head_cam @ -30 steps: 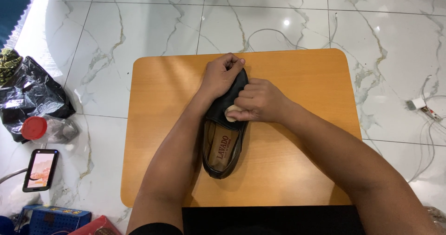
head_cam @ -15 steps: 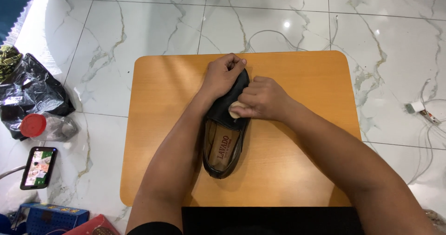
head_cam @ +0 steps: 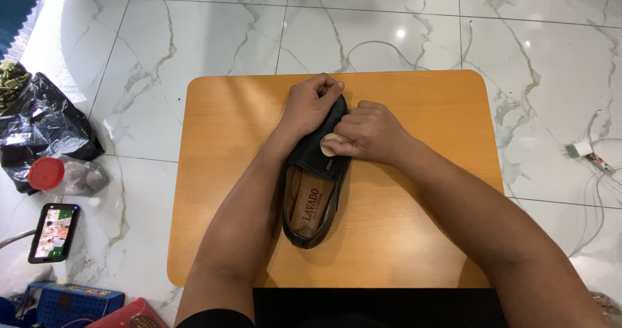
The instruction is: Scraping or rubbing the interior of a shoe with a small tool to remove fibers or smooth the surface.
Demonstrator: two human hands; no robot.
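A black slip-on shoe [head_cam: 313, 198] with a tan insole lies on a small orange wooden table [head_cam: 414, 237], toe pointing away from me. My left hand [head_cam: 311, 104] is wrapped over the toe end and presses it down. My right hand [head_cam: 366, 132] holds a small pale round pad [head_cam: 328, 144] against the shoe's upper, just in front of the opening. The toe is hidden under both hands.
White marble floor surrounds the table. At the left lie a black plastic bag [head_cam: 39, 130], a clear bottle with a red cap [head_cam: 61, 175], a phone with a lit screen [head_cam: 53, 232] and a blue box [head_cam: 71, 300]. A white plug and cables [head_cam: 586, 153] lie at right.
My right hand with the pad has shifted slightly along the shoe's upper. The left hand keeps its hold on the toe. The view has drifted a little.
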